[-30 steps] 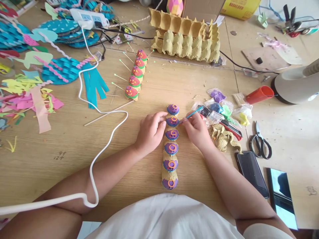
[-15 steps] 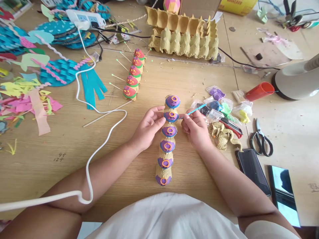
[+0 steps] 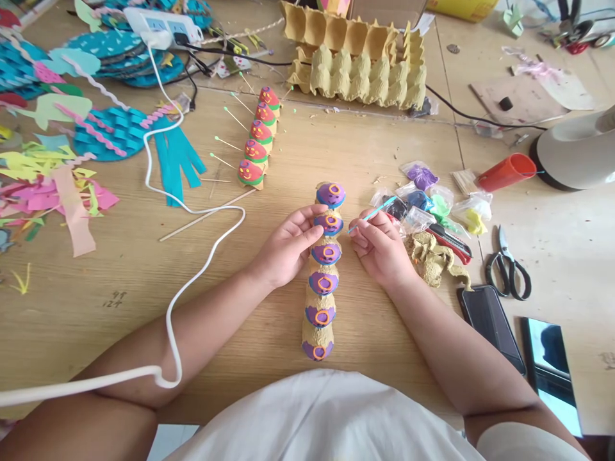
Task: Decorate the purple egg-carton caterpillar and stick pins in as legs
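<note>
A long strip of egg-carton cups [image 3: 323, 301] lies upright down the middle of the table. Its cups bear purple and blue clay with orange rings. My left hand [image 3: 295, 246] grips the strip at its second cup from the top, fingers and thumb on its left side. Just right of the strip, my right hand [image 3: 379, 246] pinches a thin blue stick [image 3: 379, 210], whose lower tip points at the second cup without touching it. A second strip with red and green cups [image 3: 255, 150], with pins sticking out, stands further back on the left.
Clay bags [image 3: 420, 202], a red cutter [image 3: 450, 243], carton scraps [image 3: 430, 259], scissors [image 3: 507, 266] and a phone [image 3: 490, 323] lie right. A white cable [image 3: 211, 253] curves across the left. Egg cartons [image 3: 358, 73] stand at the back.
My right hand has drawn the stick's tip slightly away from the second cup. The view has shifted a little; my left hand stays on the strip.
</note>
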Tool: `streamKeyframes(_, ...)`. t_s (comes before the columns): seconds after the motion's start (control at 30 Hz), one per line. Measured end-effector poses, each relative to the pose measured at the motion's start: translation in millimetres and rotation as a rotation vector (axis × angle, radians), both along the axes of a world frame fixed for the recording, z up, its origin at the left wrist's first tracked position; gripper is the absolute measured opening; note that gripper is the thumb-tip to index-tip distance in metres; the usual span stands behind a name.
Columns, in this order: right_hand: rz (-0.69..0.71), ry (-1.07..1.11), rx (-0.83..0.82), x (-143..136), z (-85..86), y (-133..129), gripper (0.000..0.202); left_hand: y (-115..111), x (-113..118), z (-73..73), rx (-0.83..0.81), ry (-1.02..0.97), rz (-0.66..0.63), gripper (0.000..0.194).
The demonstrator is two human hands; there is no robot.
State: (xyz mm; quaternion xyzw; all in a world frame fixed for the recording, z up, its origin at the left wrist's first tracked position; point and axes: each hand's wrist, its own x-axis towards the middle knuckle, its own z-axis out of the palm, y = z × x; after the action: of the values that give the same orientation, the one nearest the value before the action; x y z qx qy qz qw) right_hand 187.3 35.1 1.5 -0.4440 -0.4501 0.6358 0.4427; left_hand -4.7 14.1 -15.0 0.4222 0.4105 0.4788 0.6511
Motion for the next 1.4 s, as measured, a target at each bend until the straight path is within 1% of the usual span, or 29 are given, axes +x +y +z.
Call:
streamKeyframes(0.1, 0.034, 0.061, -0.019, 0.4, 1.0, -0.1, 0.037, 0.4, 0.3, -0.4, -0.017, -0.052, 0.011, 0.042)
streamKeyframes(0.2, 0.041, 0.120, -0.044, 0.1, 0.8, -0.2, 0.038, 0.7, 2.2, 1.1, -0.063, -0.134, 0.060, 0.043)
streamKeyframes(0.43, 0.072, 0.271, -0.037, -1.0, -3.5, -2.2, 0.034, 0.6, 5.0, 7.2, -0.121, -0.294, 0.133, 0.038)
streamKeyframes(0.6, 0.068, 0.288, -0.019, -0.9, -6.1, -1.9, 0.032, 1.6, 3.0, 10.0, -0.181, -0.360, 0.085, 0.034)
streamKeyframes(0.77, 0.042, 0.280, 0.012, 0.5, -8.7, -1.0, 0.029, 2.0, 4.0, 10.8, -0.207, -0.395, 0.075, 0.026)
streamKeyframes(1.0, 0.095, 0.257, -0.006, 1.5, -9.9, -1.5, 0.027, 2.2, 3.8, 8.9, -0.215, -0.413, 0.067, 0.025)
streamKeyframes(1.17, 0.100, 0.292, -0.027, 0.7, -8.2, -1.2, 0.026, 2.3, 3.4, 10.2, -0.245, -0.415, 0.056, 0.027)
streamKeyframes(1.4, 0.102, 0.279, -0.045, 1.4, -5.6, -0.7, 0.028, 0.5, 4.2, 13.4, -0.275, -0.428, 0.040, 0.023)
